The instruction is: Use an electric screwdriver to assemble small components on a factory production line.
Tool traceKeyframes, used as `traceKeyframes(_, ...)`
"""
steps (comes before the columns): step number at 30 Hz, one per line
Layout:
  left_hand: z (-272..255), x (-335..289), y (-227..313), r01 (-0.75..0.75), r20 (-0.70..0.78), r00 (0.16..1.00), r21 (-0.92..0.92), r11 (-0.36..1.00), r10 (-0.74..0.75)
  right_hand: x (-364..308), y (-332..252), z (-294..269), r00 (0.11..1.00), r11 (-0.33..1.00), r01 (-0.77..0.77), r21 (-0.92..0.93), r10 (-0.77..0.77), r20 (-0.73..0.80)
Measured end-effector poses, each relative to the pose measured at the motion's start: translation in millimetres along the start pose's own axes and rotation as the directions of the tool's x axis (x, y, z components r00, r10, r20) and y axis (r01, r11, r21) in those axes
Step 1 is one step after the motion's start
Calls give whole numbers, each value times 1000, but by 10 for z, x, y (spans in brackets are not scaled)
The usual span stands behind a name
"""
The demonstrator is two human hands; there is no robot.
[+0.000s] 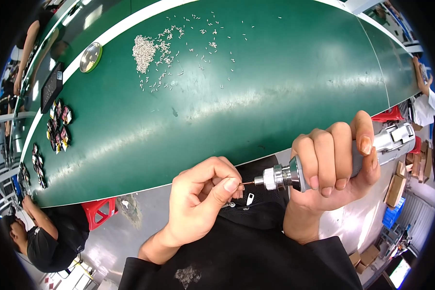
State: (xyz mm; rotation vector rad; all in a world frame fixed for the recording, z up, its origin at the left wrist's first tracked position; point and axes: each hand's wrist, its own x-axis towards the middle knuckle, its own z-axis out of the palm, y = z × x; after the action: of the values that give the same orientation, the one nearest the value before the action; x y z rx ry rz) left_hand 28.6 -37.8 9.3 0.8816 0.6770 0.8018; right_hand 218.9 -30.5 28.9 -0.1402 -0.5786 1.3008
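Note:
My right hand [331, 159] is wrapped round a grey and silver electric screwdriver [295, 175], which lies level with its ribbed silver collar pointing left. From the collar sticks a thin copper-coloured bit [247, 183]. My left hand [198, 200] is closed in a pinch, thumb against forefinger, at the far end of that bit. Whether a tiny part also sits between those fingertips is hidden. Both hands are held in front of my body, just off the near edge of the green table [285, 101].
A heap of small silver pins [143, 53] lies on the table's far side, with loose ones scattered rightward. Left of it are a round yellow-green dish [91, 57], a black tray [51, 88] and several small dark parts [59, 126]. Another person [58, 237] sits near a red stool [100, 212].

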Motion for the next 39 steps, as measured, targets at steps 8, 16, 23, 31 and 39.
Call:
traceKeyframes(8,77,103,-83,-295,19,922,679,672,386,-45,3,-183,999,997,46,-63,-46,-3)
traceKeyframes(16,75,97,-198,-271,20,952,511,816,304,-84,-8,-250,999,999,19,38,-18,-27)
traceKeyframes(23,86,122,-158,-253,9,955,544,800,296,3,-67,-241,988,995,79,65,-69,-138)
traceKeyframes(31,-77,119,48,-186,-28,962,661,727,272,40,-102,-278,952,996,83,-22,-86,-295)
traceKeyframes(39,-181,604,581,-360,268,914,881,308,305,90,-180,-473,917,996,85,16,-72,-393)
